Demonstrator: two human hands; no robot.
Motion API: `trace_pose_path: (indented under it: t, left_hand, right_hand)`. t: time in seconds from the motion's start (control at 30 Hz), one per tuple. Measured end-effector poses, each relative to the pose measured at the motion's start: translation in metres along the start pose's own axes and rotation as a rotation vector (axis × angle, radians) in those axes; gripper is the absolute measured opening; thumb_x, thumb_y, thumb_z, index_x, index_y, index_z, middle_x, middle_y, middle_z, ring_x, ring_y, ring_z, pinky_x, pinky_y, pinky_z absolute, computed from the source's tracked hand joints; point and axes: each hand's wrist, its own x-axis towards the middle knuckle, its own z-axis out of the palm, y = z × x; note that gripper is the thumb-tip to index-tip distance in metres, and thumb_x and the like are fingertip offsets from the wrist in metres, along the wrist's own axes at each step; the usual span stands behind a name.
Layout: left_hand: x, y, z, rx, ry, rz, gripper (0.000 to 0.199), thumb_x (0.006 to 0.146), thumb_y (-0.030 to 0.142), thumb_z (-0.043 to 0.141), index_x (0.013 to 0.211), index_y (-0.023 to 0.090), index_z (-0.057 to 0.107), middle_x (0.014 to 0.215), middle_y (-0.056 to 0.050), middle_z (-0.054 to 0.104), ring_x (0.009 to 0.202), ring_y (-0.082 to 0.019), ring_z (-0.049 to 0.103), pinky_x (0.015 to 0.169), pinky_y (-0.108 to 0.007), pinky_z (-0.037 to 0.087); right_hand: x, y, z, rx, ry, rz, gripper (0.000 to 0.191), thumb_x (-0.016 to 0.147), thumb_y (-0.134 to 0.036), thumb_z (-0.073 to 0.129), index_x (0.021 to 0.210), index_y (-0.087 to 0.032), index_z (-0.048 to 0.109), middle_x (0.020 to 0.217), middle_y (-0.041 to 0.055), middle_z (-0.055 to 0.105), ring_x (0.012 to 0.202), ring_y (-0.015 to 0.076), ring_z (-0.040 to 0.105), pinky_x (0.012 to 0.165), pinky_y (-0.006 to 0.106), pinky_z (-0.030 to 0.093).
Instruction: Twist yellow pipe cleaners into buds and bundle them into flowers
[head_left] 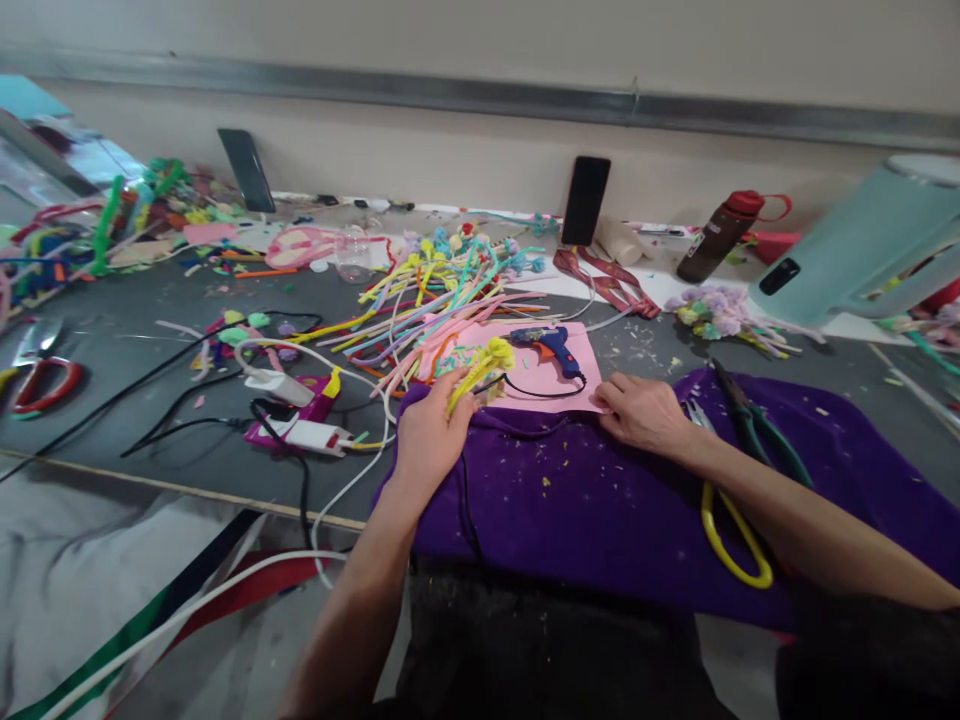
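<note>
My left hand (435, 430) is closed around a small bunch of yellow pipe cleaners (484, 372) with a fuzzy, flower-like top. Fingers bent, my right hand (641, 412) pinches the upper edge of a purple cloth (570, 500) beside the corner of a pink sheet (589, 350). Whether it grips the sheet too, I cannot tell. On that sheet lies a blue glue gun (555, 348) with a black cord. Yellow-handled scissors (739, 535) and green-handled pliers (757, 425) rest on the cloth, partly under my right forearm.
Many coloured pipe cleaners (427, 310) are heaped behind the sheet. To the left are a power strip (300, 430) with cords and red-handled scissors (49, 385). A phone (586, 200), a brown bottle (720, 235) and a large mint-green container (862, 240) stand at the back.
</note>
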Motion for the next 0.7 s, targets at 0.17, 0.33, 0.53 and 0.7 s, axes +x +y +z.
trace_pose_path:
  t: [0.17,0.33,0.53,0.7]
  left_hand:
    - [0.005,-0.009,0.002,0.264,0.012,-0.018,0.039,0.082,0.045,0.046,0.111,0.023,0.061,0.086,-0.007,0.072,0.078,-0.024,0.066,0.066,-0.029,0.045]
    - [0.002,-0.022,-0.006,0.152,-0.027,0.001,0.038,0.079,0.044,0.052,0.111,0.026,0.061,0.101,-0.003,0.07,0.087,-0.022,0.065,0.073,-0.028,0.046]
    - [-0.007,-0.033,-0.016,0.304,0.04,-0.036,0.026,0.079,0.033,0.051,0.1,0.025,0.065,0.095,-0.003,0.071,0.085,-0.024,0.064,0.072,-0.032,0.045]
    - [-0.007,-0.035,-0.009,0.149,-0.034,0.14,0.026,0.077,0.026,0.055,0.102,0.023,0.063,0.106,-0.003,0.066,0.098,-0.02,0.06,0.085,-0.029,0.044]
  right_hand:
    - [0.0,-0.017,-0.012,-0.036,0.183,-0.061,0.024,0.089,-0.031,0.042,0.093,-0.018,0.061,0.106,0.0108,0.06,0.087,0.0235,0.049,0.07,0.034,0.028]
    - [0.018,-0.029,-0.009,-0.022,0.12,-0.206,0.019,0.089,-0.021,0.042,0.088,-0.018,0.061,0.09,0.0077,0.062,0.077,0.0195,0.048,0.065,0.032,0.026]
    - [0.03,-0.032,-0.008,0.043,0.091,-0.196,0.019,0.088,-0.02,0.044,0.086,-0.017,0.062,0.082,0.0079,0.061,0.071,0.0176,0.048,0.058,0.03,0.025]
    - [0.031,-0.026,-0.012,0.169,0.08,-0.2,0.023,0.089,-0.024,0.044,0.085,-0.017,0.065,0.082,0.0069,0.062,0.074,0.0164,0.052,0.059,0.027,0.031]
